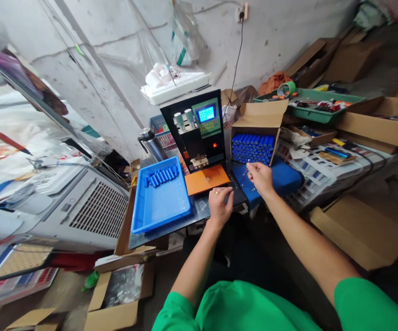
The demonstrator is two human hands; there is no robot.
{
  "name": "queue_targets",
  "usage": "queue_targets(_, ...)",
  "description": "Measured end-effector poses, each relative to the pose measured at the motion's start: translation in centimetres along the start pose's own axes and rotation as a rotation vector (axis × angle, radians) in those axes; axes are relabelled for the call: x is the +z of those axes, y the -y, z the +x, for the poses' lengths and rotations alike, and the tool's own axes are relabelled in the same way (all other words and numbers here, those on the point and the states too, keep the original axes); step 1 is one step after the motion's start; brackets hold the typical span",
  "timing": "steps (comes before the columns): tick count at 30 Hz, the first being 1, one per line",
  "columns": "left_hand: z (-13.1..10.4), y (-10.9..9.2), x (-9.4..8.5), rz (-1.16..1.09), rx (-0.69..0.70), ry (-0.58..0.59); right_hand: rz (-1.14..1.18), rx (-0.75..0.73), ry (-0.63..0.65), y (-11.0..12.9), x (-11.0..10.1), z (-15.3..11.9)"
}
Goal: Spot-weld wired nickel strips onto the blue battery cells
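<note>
My right hand (261,178) is closed in a pinch on a thin reddish wire (244,176), with a small pale tip showing above the fingertips. It hovers over a blue cloth-like surface (281,179), in front of an open carton of blue cylindrical cells (252,148). My left hand (220,205) is curled shut by the front edge of an orange plate (202,180); whatever its fingers may hold is hidden. Behind the plate stands a black machine (216,154) with a lit blue screen. Left of it, several blue cells (161,176) lie in a blue tray (161,216).
A steel flask (154,145) stands behind the tray. At the right are a green tray (314,108) of parts, open cartons (381,119) and a white crate (309,177). A grey slatted unit (95,211) sits at the left, with an open carton (112,317) on the floor.
</note>
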State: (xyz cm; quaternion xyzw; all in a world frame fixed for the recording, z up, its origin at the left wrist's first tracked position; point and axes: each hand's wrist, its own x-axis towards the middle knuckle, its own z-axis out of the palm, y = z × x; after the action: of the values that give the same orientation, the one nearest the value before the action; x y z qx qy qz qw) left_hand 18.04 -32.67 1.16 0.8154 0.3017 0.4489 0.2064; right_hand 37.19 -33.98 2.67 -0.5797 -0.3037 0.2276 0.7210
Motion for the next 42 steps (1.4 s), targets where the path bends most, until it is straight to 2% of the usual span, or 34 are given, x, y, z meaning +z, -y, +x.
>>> queue_targets(2,0.8,-1.3,-0.3,0.044,-0.014,-0.008,0.025,0.009,0.05,0.0,1.0,-1.6)
queue_targets(4,1.4,-1.8,-0.4,0.036,-0.096,-0.008,0.035,0.019,0.086,0.1,1.9,-3.0)
queue_targets(9,1.2,-0.9,-0.4,-0.133,-0.272,0.05,0.097,0.075,0.127,0.5,3.6,-5.4)
queue_targets(15,0.1,-0.9,-1.1,-0.245,-0.331,0.057,0.164,0.172,0.159,0.2,4.6,-6.5)
queue_targets(19,-0.1,-0.6,-2.3,-0.299,-0.359,0.121,0.157,0.208,0.316,-0.1,4.5,-6.7)
queue_targets(24,0.0,0.2,-4.1,-0.244,-0.382,0.229,0.073,0.131,0.52,0.0,4.4,-6.9)
queue_targets(29,-0.4,0.2,-5.3,-0.172,-0.352,0.299,-0.05,0.024,0.538,-0.5,4.6,-7.3)
queue_targets(31,-0.5,0.6,-5.8,-0.143,-0.346,0.289,-0.089,-0.017,0.521,-0.9,4.8,-7.2)
queue_targets(34,0.2,2.4,-7.4,-0.077,-0.365,0.179,-0.115,-0.046,0.487,-1.5,5.5,-6.3)
queue_targets(37,2.1,5.9,-10.3,0.111,-0.396,0.108,-0.131,-0.067,0.444,-2.0,6.8,-4.8)
queue_targets(39,3.9,8.7,-12.5,0.324,-0.395,0.136,-0.14,-0.085,0.426,-2.6,7.9,-3.8)
queue_targets(42,6.7,12.8,-14.8,0.633,-0.401,0.258,-0.153,-0.089,0.429,-3.5,9.5,-2.7)
